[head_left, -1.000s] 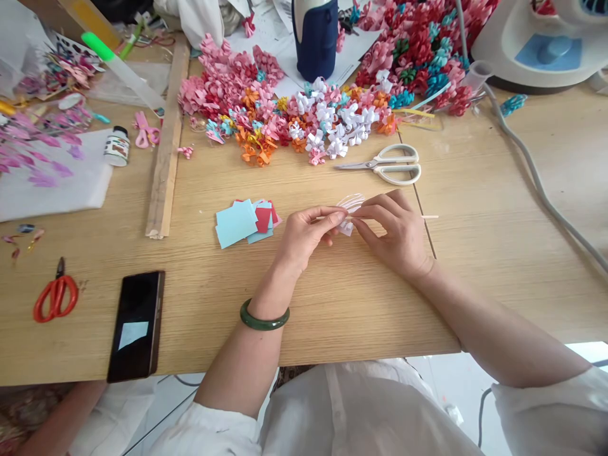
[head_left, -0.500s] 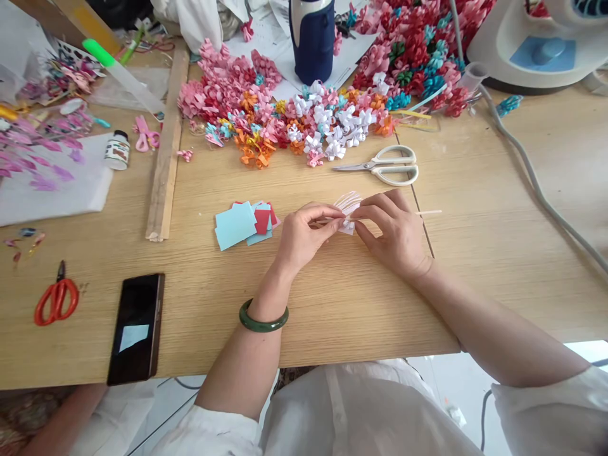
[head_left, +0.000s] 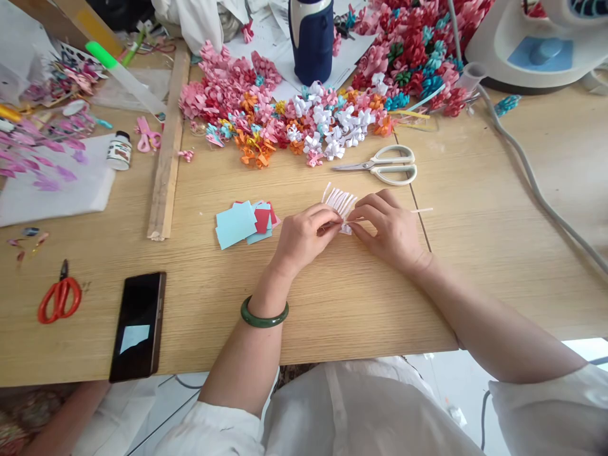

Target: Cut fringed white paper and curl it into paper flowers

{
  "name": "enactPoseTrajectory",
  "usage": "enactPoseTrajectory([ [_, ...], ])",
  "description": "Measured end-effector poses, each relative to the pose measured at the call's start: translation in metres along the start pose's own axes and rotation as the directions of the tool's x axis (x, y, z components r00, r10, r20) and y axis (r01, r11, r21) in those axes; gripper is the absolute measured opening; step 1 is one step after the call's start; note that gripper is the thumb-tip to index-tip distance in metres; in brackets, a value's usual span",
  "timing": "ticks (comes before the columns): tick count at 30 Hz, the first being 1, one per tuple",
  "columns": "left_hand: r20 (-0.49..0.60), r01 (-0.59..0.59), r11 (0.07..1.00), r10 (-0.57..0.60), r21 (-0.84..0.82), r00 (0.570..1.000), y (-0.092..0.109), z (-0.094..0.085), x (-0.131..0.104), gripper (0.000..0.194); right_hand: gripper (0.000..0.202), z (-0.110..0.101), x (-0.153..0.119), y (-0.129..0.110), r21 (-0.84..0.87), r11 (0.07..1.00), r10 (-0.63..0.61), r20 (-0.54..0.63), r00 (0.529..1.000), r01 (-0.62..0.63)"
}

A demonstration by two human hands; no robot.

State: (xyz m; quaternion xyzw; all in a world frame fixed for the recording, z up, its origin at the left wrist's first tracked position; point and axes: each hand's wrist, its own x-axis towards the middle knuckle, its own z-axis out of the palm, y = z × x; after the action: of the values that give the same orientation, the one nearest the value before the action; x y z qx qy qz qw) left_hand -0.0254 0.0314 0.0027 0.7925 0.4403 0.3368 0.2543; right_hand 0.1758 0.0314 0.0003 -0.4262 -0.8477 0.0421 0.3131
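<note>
Between my hands is a pale paper strip (head_left: 339,200) cut into a fringe, its strands fanning away from me. My left hand (head_left: 306,234) is closed, thumb and forefinger pinching the strip's gathered base. From the other side my right hand (head_left: 390,228) pinches a thin pale stick (head_left: 422,210) whose free end pokes out to the right. The stick's inner end meets the paper at my left fingertips; the exact join is hidden. Left of my left hand lie light blue and red paper cards (head_left: 236,225). White-handled scissors (head_left: 392,166) rest just beyond my right hand.
A heap of paper flowers (head_left: 280,117) and a dark blue bottle (head_left: 311,44) stand at the back. A wooden strip (head_left: 166,164), phone (head_left: 137,326), red-handled scissors (head_left: 59,299) and small white jar (head_left: 119,151) lie left. A grey cable (head_left: 527,164) crosses the right side.
The fringed paper has swung a little left and its strands show more fully. My right hand and the stick have shifted slightly left; my left hand stays at the base.
</note>
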Motion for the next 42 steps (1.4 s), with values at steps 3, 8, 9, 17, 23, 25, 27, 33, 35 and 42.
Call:
enactPoseTrajectory([
  [3, 0.004, 0.013, 0.998, -0.013, 0.067, 1.000, -0.001, 0.000, 0.000, 0.012, 0.009, -0.002, 0.004, 0.013, 0.051, 0.999, -0.012, 0.069, 0.998, 0.009],
  [8, 0.008, 0.036, 0.992, -0.037, 0.121, 0.999, -0.004, 0.000, -0.002, 0.012, 0.009, -0.016, 0.009, 0.048, 0.175, 0.984, -0.019, 0.217, 0.976, -0.019],
  [9, 0.001, 0.039, 0.991, -0.039, 0.128, 0.999, -0.005, 0.000, -0.002, 0.013, 0.009, -0.020, 0.010, 0.056, 0.176, 0.983, 0.014, 0.233, 0.972, -0.056],
  [17, -0.023, 0.030, 0.979, -0.026, 0.201, 0.999, -0.003, 0.002, -0.002, 0.014, 0.009, -0.027, 0.006, 0.104, 0.230, 0.920, 0.343, -0.081, 0.936, -0.317],
  [23, -0.011, -0.025, 0.953, 0.029, 0.301, 1.000, 0.011, 0.001, -0.039, 0.021, 0.006, -0.008, 0.007, 0.094, 0.095, 0.930, 0.368, -0.200, 0.908, -0.356],
  [25, -0.024, -0.014, 0.954, 0.022, 0.299, 0.999, 0.014, -0.001, -0.054, 0.020, 0.007, -0.007, 0.008, 0.085, 0.039, 0.934, 0.356, -0.164, 0.920, -0.355],
  [27, -0.030, -0.008, 0.956, 0.018, 0.294, 0.999, 0.016, -0.002, -0.067, 0.019, 0.009, -0.006, 0.009, 0.075, -0.025, 0.938, 0.340, -0.113, 0.933, -0.345],
  [33, -0.192, 0.111, 0.978, -0.076, 0.179, 0.978, 0.021, -0.004, -0.081, 0.012, 0.015, 0.000, 0.007, 0.044, -0.128, 0.934, 0.332, -0.025, 0.943, -0.332],
  [35, -0.315, 0.176, 0.977, -0.130, 0.124, 0.940, 0.025, -0.006, -0.084, 0.009, 0.016, 0.001, 0.007, 0.033, -0.137, 0.934, 0.333, -0.011, 0.943, -0.331],
  [42, -0.628, 0.215, 0.976, -0.140, 0.045, 0.765, 0.078, -0.012, -0.113, 0.049, 0.027, -0.043, -0.013, -0.048, 0.406, 0.866, 0.275, 0.100, 0.956, -0.292],
])
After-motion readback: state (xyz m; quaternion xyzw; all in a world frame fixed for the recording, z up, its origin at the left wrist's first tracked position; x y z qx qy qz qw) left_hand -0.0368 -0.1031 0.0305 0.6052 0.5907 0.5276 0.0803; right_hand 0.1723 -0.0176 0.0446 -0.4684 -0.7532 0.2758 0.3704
